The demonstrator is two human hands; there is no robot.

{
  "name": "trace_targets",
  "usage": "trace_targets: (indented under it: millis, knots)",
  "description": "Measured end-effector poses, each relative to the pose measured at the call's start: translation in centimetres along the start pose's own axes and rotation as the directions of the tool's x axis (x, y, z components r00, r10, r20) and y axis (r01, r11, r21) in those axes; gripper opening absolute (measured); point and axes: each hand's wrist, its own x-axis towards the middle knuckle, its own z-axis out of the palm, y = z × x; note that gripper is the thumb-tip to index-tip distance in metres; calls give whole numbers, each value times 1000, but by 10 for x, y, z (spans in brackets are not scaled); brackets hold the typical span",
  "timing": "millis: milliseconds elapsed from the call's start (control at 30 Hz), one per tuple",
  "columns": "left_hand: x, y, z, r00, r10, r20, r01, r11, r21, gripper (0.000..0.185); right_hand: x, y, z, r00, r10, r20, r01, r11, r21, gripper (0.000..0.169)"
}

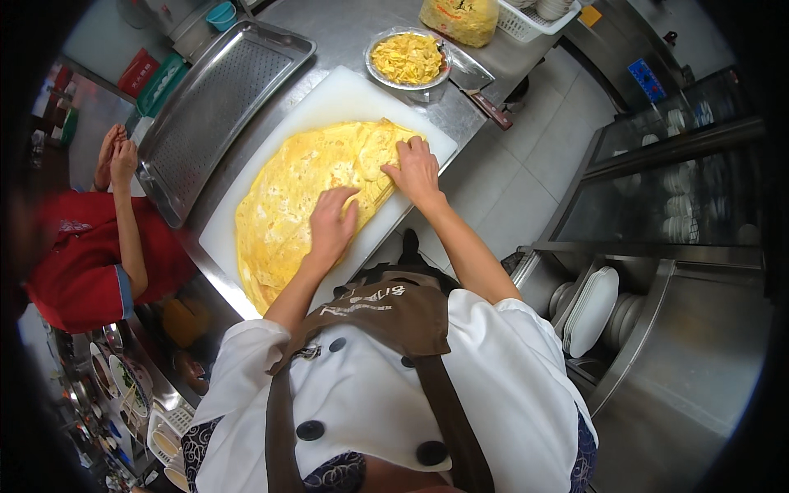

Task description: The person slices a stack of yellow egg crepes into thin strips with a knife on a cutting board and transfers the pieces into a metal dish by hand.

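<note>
A broad stack of thin yellow egg sheets point(290, 185) lies on a white cutting board point(345, 92), with a folded strip along its near right edge. My right hand point(417, 169) touches that strip at the right end, thumb and fingertips spread on the egg; whether it pinches a layer is hard to tell. Slightly blurred, my left hand point(333, 225) is over the near edge of the stack, thumb apart from the fingers and nothing seen in its grasp. Beyond the board, a round metal dish point(371, 68) holds cut yellow egg pieces point(408, 58).
A cleaver point(471, 71) lies beside the dish, its wooden handle point(493, 112) over the table edge. A perforated steel tray point(212, 117) stands left of the board. Behind are a filled yellow bag point(462, 21) and a white basket point(524, 28). A person in red point(92, 259) stands at left.
</note>
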Motion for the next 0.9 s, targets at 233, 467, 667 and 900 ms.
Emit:
trace_targets:
  millis: [233,467,667,900]
  knots:
    - [39,17,44,996,-85,12,86,984,-156,33,-15,18,1,990,61,-128,-17,947,321,22]
    - [67,31,68,960,-47,277,184,850,-494,23,-36,22,-56,853,361,377,-375,-79,924,11]
    - [69,58,81,821,-175,544,561,426,-710,11,-55,37,-47,876,477,-71,-140,392,909,13]
    - [77,97,74,850,-265,455,519,275,-810,9,-59,11,-97,908,416,54,-133,163,978,32]
